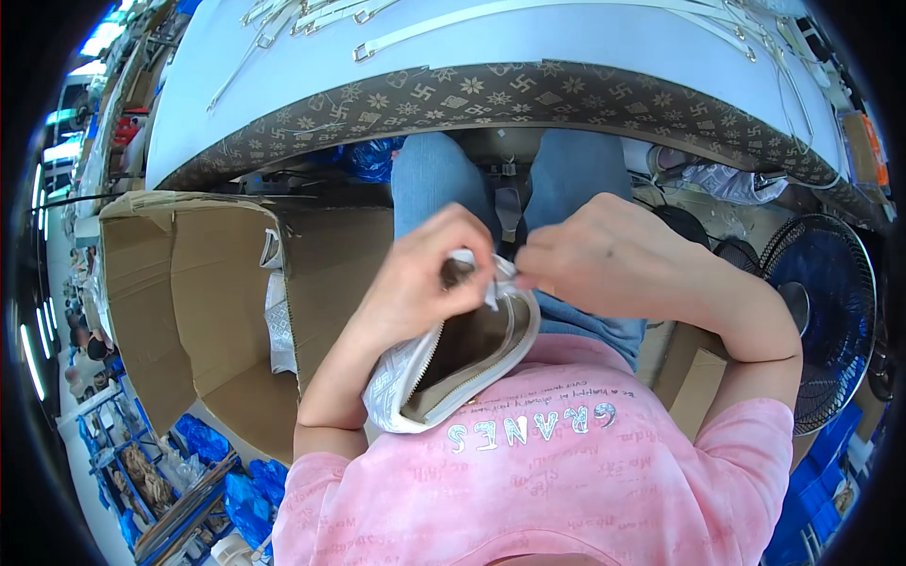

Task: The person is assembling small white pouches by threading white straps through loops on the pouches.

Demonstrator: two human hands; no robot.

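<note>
So the left hand (429, 274) has thumb and fingers curled together, pinching the top end of a white bag (392, 382). The right hand (609, 259) is right next to it, fingertips closed on the bag's rim at that same end. A little white bit pokes down between the two hands, but it's too small and blurry for me to say if it's a tab or loose trim.

The bag sits tilted over the lap, its lower end up against the pink shirt (557, 481). Its mouth gapes, with zip teeth (429, 357) running along both edges and a tan-brown lining (462, 344) inside. Outside looks shiny with a faint pattern.

Under the hands it's blue jeans (439, 184), knees poking beneath the table (274, 90). That's got a pale top, a brown patterned front edge, and a bunch of white straps (444, 33) with metal buckles lying on it.

Left of the person there's a big open carton (142, 292) with a patterned white piece (279, 321) inside, near its right wall. Over on the right, a round fan (830, 325) stands just beyond the right elbow.
</note>
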